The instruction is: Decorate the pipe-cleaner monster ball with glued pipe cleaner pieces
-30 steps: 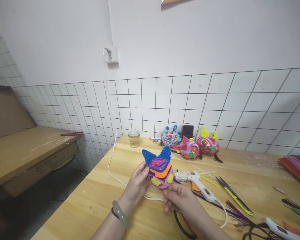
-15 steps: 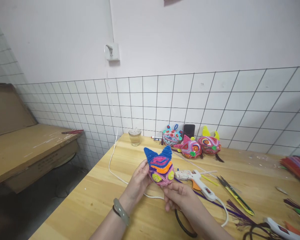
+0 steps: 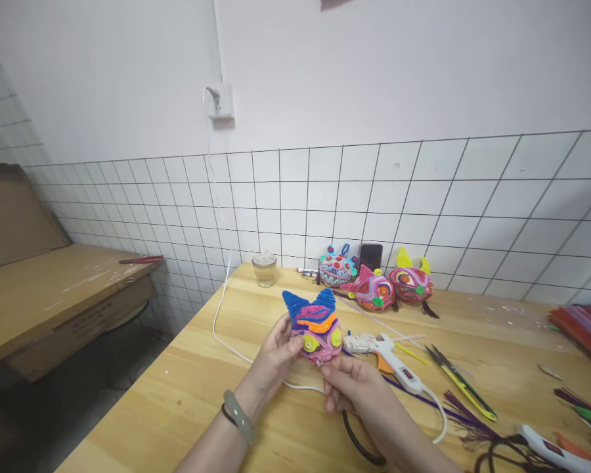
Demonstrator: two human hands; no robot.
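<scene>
My left hand is closed round the left side of a pipe-cleaner cat head, its thumb lying on the front near one eye. The cat head has blue ears, yellow eyes, an orange stripe and pink and purple coils. At its lower edge, my right hand is closed in a pinch; whatever is between those fingertips is too small to make out. Just right of the cat head lies a white hot glue gun with an orange trigger, and beyond it scissors with yellow-green handles.
Several finished animal heads stand at the back, near a phone and a glass. A second glue gun, purple tassels and a bundle of red pipe cleaners lie at right. A white cord crosses the table's left.
My left thumb has come forward onto the cat head's front, and the head tips slightly. My right hand stays pinched at its lower edge.
</scene>
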